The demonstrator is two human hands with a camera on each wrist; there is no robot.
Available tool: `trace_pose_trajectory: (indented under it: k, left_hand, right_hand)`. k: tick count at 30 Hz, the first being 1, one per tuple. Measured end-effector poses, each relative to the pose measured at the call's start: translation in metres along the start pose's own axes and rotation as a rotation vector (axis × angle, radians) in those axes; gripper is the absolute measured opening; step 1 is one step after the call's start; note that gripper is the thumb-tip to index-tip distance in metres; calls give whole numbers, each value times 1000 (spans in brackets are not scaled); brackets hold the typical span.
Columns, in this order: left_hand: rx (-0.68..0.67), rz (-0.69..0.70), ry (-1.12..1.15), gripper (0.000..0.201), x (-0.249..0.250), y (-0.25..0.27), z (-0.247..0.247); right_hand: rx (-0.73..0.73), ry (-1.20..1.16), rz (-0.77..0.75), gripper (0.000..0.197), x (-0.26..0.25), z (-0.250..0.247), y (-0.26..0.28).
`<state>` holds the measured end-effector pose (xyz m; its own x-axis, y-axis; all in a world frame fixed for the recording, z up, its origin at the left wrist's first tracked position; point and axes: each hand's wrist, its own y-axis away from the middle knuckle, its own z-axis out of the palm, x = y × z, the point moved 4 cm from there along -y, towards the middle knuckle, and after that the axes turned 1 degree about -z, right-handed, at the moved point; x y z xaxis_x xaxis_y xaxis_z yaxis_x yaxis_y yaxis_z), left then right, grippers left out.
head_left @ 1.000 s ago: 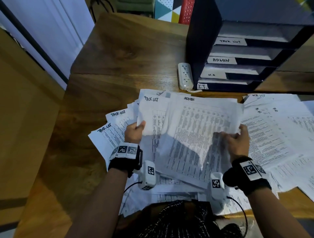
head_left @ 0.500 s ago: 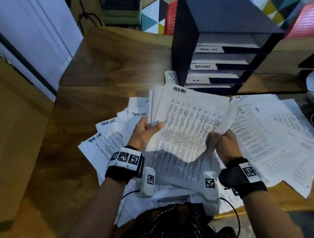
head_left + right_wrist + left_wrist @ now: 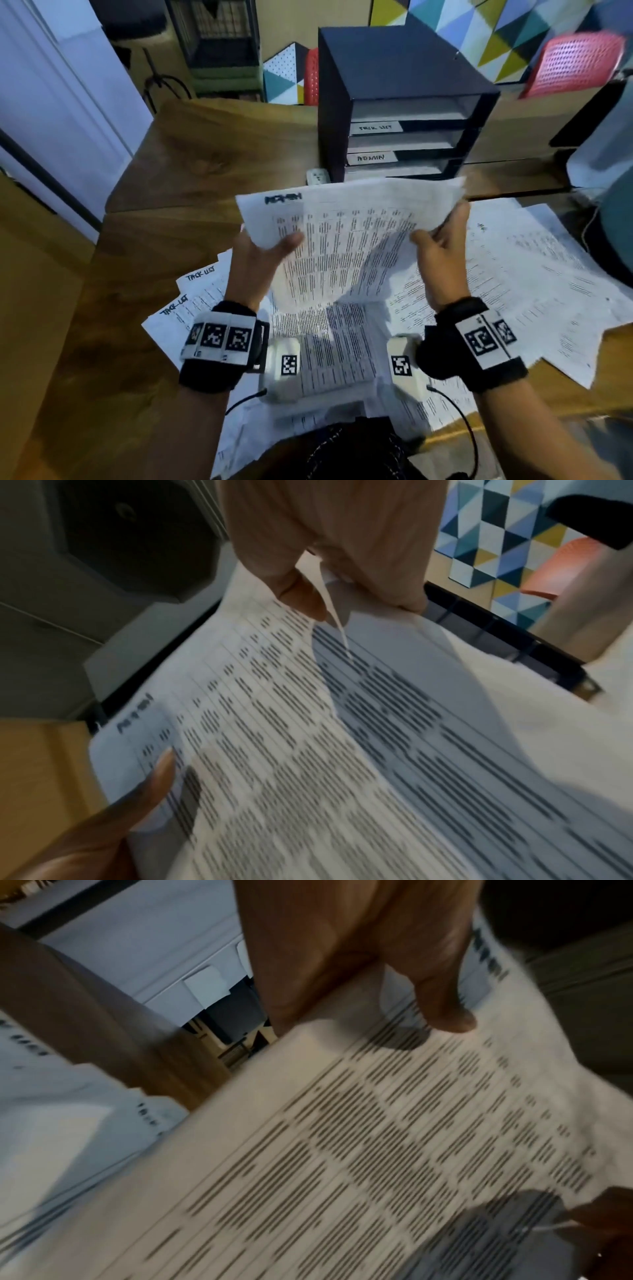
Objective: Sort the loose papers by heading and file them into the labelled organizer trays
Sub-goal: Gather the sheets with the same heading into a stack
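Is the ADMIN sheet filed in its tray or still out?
Out. The left hand and right hand hold the ADMIN sheet in the air, short of the organizer.
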<state>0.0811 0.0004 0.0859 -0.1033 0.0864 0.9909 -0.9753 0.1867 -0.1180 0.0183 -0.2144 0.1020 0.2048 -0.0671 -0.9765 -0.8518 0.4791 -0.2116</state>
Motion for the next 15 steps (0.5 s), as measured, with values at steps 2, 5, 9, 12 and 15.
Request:
trace_pose_trajectory:
  k: [2,5,9,12,15]
  left_hand:
    - [-27,-103,-23,46,-16,9,10]
    - [81,-211,-185,39,-38,14,19]
    - [145,-235,-209,30,-43,-10,41]
    - [174,-257,-268,26,-45,-39,70]
    - [179,-368,-297,29,-59,-61,101]
  right_hand:
    - [-20,34,83,59,22,0,5]
    - [-25,73,136,46,46,-7,6]
    - [79,158,135,19,61,-40,-26]
    - [117,266,160,19,69,-70,-59]
    - [99,376,201,18,77,-98,-90]
